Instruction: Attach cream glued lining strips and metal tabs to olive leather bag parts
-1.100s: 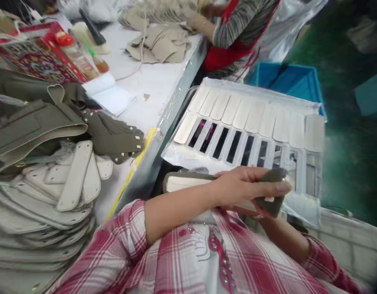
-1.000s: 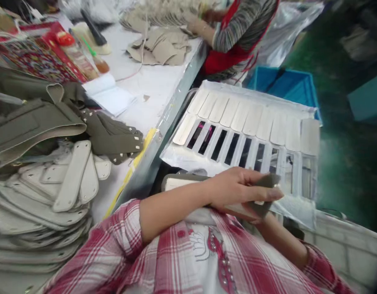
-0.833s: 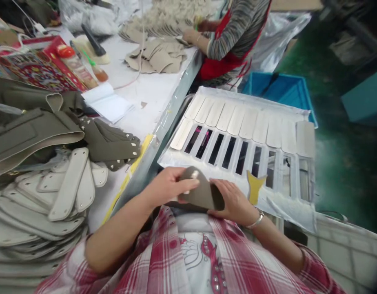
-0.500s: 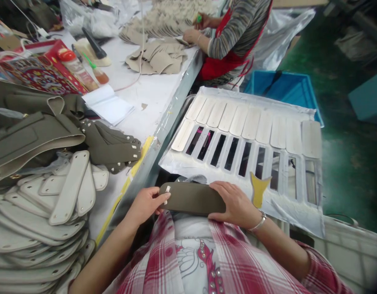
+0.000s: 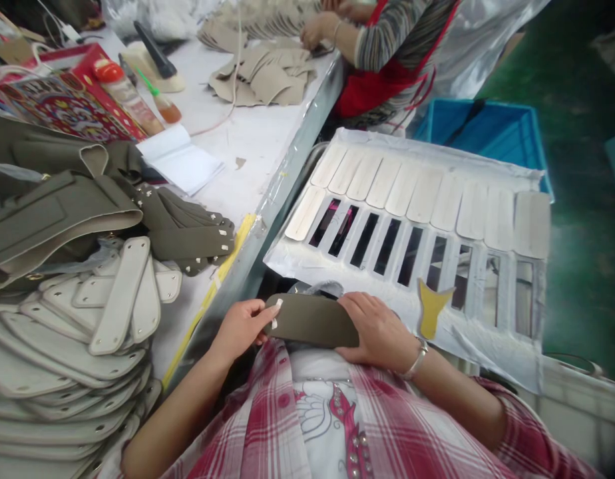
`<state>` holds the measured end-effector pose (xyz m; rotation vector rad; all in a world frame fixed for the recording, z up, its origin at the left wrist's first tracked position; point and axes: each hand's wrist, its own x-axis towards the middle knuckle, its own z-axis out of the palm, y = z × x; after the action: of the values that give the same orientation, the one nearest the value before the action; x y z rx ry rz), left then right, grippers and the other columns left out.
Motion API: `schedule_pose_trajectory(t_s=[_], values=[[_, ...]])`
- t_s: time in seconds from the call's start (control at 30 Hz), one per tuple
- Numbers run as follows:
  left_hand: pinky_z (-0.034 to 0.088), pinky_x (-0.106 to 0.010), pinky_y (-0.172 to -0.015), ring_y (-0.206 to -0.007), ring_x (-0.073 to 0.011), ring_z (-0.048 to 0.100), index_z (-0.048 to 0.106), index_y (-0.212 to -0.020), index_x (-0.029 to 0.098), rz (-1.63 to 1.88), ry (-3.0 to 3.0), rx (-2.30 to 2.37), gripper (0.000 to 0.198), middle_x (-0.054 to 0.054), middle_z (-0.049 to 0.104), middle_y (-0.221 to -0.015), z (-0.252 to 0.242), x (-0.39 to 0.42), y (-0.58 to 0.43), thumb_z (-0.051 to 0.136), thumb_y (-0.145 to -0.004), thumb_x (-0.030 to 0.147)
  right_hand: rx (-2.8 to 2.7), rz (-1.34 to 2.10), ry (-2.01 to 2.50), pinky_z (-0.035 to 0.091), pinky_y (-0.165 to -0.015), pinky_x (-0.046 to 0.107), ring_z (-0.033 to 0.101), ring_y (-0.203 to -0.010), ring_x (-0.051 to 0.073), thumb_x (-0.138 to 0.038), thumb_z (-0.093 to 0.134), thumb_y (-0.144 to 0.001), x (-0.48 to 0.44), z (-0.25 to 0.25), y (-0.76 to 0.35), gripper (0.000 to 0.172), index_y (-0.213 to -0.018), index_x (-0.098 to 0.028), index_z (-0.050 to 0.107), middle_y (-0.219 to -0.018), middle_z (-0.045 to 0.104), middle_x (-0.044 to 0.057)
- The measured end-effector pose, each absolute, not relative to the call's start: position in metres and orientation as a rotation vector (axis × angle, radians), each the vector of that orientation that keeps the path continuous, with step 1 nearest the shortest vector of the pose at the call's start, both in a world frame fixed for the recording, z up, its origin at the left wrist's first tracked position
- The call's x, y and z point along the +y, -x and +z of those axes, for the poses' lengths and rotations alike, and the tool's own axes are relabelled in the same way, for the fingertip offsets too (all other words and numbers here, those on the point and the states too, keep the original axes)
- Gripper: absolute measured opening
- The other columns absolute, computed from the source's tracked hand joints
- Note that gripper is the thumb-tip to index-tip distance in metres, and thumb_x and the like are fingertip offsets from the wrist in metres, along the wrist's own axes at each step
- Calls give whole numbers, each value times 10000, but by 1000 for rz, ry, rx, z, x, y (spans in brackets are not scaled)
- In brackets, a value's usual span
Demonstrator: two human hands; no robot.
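Observation:
A dark olive leather strap piece [image 5: 312, 321] with rounded ends is held level in front of my body. My left hand [image 5: 243, 327] pinches its left end, thumb on top near two small white tabs. Around the right end my right hand [image 5: 376, 329] is closed, thumb at the lower edge and fingers over the top. Just beyond my hands lies a white slotted rack [image 5: 357, 276] bearing a row of pale strap pieces [image 5: 402, 186]. A yellow notched piece [image 5: 432, 309] sits on the rack's near edge, right of my right hand.
Stacked pale straps [image 5: 72, 412] and olive leather parts [image 5: 62, 213] cover the table's left side. A notepad [image 5: 180, 159], glue bottle [image 5: 165, 106] and red box [image 5: 62, 100] stand behind. A co-worker's sleeve [image 5: 392, 40] is at the far table edge, near a blue bin [image 5: 492, 130].
The view has shifted slightly, so the rack and bin appear farther right. Both hands keep their hold on the olive strap piece, which tilts a little more. The co-worker's hands have moved.

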<state>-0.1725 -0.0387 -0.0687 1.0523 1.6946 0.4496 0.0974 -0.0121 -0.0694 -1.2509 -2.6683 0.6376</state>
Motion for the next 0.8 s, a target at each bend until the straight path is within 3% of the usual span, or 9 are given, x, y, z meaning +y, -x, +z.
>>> schedule_pose_trajectory(t_s=[0.8], values=[[315,-213,-463,-405,-91,424,528,-600,175,490,-1338,1758,380,54,458,-411,-70,-44,185,527,-768,517,-2644,597,1201,419,-898,452,499,-1034,292,-465,666,-636,-14,-69,-88,650,-1162,-128,489,-1136,533,143]])
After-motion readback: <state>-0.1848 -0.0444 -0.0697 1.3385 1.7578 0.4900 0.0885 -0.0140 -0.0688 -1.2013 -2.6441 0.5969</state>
